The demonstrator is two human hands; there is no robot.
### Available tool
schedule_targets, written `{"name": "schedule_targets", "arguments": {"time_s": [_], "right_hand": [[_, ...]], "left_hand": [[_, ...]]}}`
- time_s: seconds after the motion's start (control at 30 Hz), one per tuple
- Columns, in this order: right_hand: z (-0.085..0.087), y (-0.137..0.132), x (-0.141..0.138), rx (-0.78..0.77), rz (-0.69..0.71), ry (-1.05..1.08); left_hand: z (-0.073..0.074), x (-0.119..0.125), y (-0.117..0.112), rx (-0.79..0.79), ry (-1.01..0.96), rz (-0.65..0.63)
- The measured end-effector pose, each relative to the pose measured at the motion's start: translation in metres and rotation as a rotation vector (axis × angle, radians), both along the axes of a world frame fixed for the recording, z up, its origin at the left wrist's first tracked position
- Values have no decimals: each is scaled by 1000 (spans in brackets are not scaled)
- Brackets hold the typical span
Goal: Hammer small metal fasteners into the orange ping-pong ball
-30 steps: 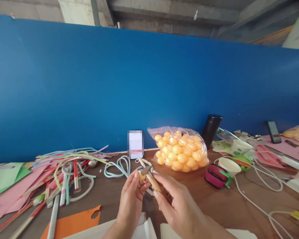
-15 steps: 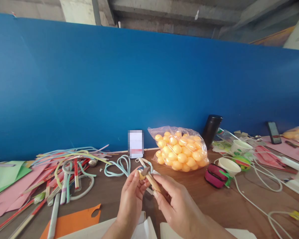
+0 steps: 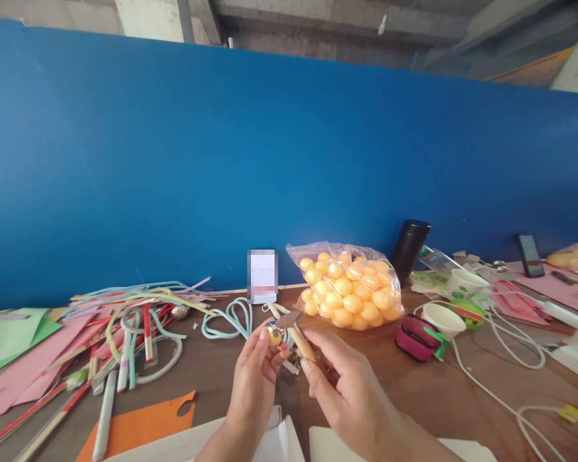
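Note:
My left hand [image 3: 255,369] pinches a small yellow ball [image 3: 275,335] between thumb and fingers; part of its surface is dark and shiny. In my right hand [image 3: 340,378] is a wooden-handled tool [image 3: 302,345] with a flat, pointed metal head. That metal head is at the upper side of the ball, and I cannot tell whether they touch. Below and between the hands, some small shiny thing is partly hidden by the fingers. Behind them stands a phone [image 3: 262,276] with a blurred screen, near a loop of pale blue cord [image 3: 228,321].
Right of the phone lies a clear bag of orange balls [image 3: 351,298]. A black flask [image 3: 411,251], paper cups [image 3: 443,321], a magenta pouch [image 3: 417,339] and white cables are farther right. Leftward are tangled strips [image 3: 147,314], coloured paper [image 3: 17,337] and an orange sheet [image 3: 142,427].
The tool's metal head has lifted and shifted a little right, uncovering more of the yellow ball. My right hand moved slightly right; the left hand stays nearly still.

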State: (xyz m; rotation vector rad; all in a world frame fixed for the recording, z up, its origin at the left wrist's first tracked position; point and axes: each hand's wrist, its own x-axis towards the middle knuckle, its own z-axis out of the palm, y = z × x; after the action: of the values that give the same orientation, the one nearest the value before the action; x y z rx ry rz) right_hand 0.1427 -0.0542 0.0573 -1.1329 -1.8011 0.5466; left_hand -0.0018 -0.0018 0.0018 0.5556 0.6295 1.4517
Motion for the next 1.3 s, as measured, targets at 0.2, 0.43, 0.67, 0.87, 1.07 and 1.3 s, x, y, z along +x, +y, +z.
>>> {"name": "schedule_targets", "arguments": {"time_s": [0.2,0.43,0.67,0.87,1.07,1.3], "right_hand": [[1,0,0,-13,4,13],[-1,1,-1,6,47,-49],[0,-1,-1,-48,60,-31],[-2,1,-2,-45,56,-34],[-2,1,-1,-54,46,-51],[-2,0,-2,-61,53,-40]], "left_hand": [[-1,-1,0,2,-20,2],[2,0,-1,16,-15,2],[2,1,-1,-8,-12,19],[1,0,0,1,-14,8],[0,0,0,-3,-25,17],[1,0,-1,-4,-16,16]]}}
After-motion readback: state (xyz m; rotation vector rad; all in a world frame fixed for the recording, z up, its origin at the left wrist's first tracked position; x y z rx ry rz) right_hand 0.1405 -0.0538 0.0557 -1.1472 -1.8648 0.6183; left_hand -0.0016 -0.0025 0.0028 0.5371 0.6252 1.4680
